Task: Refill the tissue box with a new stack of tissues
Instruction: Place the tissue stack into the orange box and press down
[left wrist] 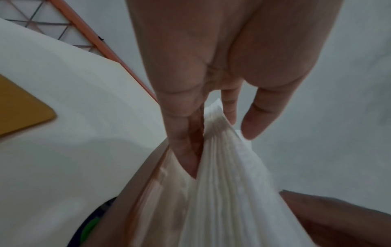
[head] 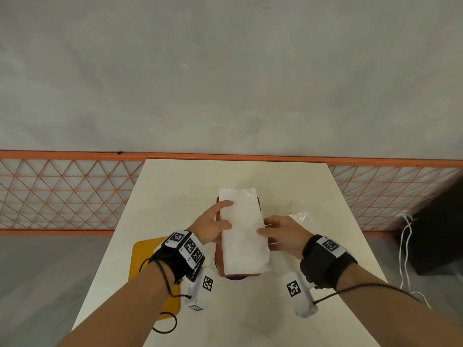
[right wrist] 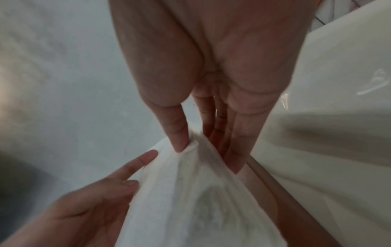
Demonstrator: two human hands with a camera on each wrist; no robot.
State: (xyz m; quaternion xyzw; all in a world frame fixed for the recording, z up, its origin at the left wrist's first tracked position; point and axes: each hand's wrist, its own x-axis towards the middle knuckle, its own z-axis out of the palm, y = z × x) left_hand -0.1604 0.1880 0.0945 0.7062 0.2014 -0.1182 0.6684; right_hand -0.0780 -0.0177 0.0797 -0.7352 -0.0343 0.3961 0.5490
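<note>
Nearest me, my two wrists are each carrying a strapped camera rig, and one yellow board (head: 160, 284) is lying at the table's near left corner, partly under my left forearm.

I am holding the one tissue stack (head: 241, 231) from both long sides. My left hand (head: 211, 225) is pinching it, thumb on the top sheet and fingers (left wrist: 184, 150) going down the side between the stack and the wall of the box. My right hand (head: 280, 234) is doing the same opposite, thumb (right wrist: 177, 133) denting the top sheet and fingers tucked beneath the edge. I am gripping this way, I judge, because loose sheets would fan apart unless squeezed together, and because fingers down the sides can guide the stack into the opening.

The stack is sitting over the one brown tissue box (head: 218, 246), covering nearly all of it; only the box's rim is showing along the left, the near end and the far right corner. Whether the bottom sheets are already inside, I cannot tell. Something purple (head: 235, 278) is peeking out at the box's near end.

Farther right, one crumpled clear plastic wrapper (head: 299, 217) is lying on the cream table (head: 325, 191), probably the stack's discarded packaging. Beyond the table, one orange lattice railing (head: 62, 194) is running across.
</note>
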